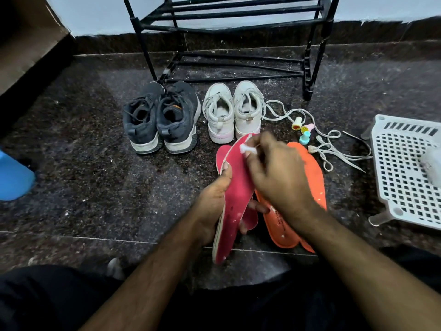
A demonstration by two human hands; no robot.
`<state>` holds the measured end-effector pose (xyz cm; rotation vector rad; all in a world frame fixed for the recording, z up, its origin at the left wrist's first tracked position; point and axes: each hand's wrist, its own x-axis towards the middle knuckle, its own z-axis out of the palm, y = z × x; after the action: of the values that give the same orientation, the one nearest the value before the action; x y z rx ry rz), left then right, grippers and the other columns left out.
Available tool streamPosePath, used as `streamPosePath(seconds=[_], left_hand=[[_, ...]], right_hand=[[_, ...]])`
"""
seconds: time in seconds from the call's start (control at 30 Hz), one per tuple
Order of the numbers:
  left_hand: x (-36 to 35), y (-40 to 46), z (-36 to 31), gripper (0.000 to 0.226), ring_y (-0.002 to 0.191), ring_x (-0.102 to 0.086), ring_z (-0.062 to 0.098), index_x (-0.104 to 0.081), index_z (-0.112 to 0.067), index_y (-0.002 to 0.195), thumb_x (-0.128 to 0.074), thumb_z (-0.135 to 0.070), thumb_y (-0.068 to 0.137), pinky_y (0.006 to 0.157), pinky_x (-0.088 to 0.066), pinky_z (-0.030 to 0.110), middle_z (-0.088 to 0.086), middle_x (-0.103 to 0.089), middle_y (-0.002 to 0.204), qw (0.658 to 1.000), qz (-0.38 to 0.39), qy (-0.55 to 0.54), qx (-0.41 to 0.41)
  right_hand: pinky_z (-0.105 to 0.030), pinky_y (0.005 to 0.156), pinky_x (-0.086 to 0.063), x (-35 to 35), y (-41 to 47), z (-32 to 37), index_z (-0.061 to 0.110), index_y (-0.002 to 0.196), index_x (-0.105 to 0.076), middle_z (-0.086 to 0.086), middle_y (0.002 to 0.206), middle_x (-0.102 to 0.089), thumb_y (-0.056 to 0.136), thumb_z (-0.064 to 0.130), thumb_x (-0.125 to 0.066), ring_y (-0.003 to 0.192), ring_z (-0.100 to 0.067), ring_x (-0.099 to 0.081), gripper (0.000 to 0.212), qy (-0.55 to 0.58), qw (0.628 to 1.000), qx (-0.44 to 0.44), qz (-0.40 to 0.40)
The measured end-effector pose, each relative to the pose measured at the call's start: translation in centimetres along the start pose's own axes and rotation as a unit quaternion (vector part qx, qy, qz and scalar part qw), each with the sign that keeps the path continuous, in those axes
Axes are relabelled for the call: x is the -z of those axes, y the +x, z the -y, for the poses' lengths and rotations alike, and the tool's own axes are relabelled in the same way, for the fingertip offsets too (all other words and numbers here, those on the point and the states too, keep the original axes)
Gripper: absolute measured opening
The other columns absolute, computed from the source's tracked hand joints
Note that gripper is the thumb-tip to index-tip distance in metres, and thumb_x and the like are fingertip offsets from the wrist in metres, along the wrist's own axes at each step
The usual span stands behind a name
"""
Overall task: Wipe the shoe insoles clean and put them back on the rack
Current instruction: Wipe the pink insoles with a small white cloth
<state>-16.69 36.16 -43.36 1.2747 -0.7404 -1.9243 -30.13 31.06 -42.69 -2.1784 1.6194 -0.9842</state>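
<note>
Gripping the pink foam insole [235, 194], the left hand [214, 199] steadies it; the right hand [276, 170] pinches a small white wipe [248, 149], which could slip free mid-stroke.

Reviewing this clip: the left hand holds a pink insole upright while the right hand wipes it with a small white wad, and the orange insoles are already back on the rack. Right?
Not quite. The head view shows the orange insoles lying on the floor under the right hand, not on the rack. The rest holds: the left hand holds the pink insole, and the white wad is at it.
</note>
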Motion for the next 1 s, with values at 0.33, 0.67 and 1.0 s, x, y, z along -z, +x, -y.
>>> streamPosePath(seconds=[0.33,0.67,1.0], left_hand=[[0.8,0.6,0.2,0.073,0.038,-0.057,0.027,-0.061,-0.013,0.126,-0.025,-0.068,0.094,0.037,-0.046,0.027,0.023,-0.073,0.085,1.0,0.011,0.001,0.002],[1.3,0.9,0.3,0.069,0.087,-0.064,0.052,-0.065,-0.021,0.123,-0.024,-0.07,0.098,0.05,-0.054,0.036,0.023,-0.074,0.104,1.0,0.007,0.002,-0.004],[1.1,0.9,0.1,0.07,0.06,-0.07,0.034,-0.063,-0.014,0.114,-0.021,-0.067,0.097,0.042,-0.054,0.037,0.014,-0.074,0.079,0.998,0.009,-0.064,-0.014]], right_hand=[[-0.043,0.072,-0.054,0.8,0.8,-1.4,0.024,0.102,-0.064,0.007,0.08,-0.069,0.089,0.038,-0.06,0.074,-0.02,-0.066,0.02,0.054,0.997,-0.056,0.016],[-0.037,0.077,-0.05,0.7,0.6,-1.4,0.028,0.099,-0.067,0.009,0.079,-0.069,0.087,0.044,-0.061,0.08,-0.02,-0.063,0.02,-0.005,0.999,-0.002,0.042],[-0.039,0.073,-0.052,-0.1,-0.6,0.1,0.024,0.098,-0.07,0.004,0.08,-0.07,0.087,0.046,-0.054,0.079,-0.02,-0.063,0.029,0.031,0.989,0.07,0.126]])
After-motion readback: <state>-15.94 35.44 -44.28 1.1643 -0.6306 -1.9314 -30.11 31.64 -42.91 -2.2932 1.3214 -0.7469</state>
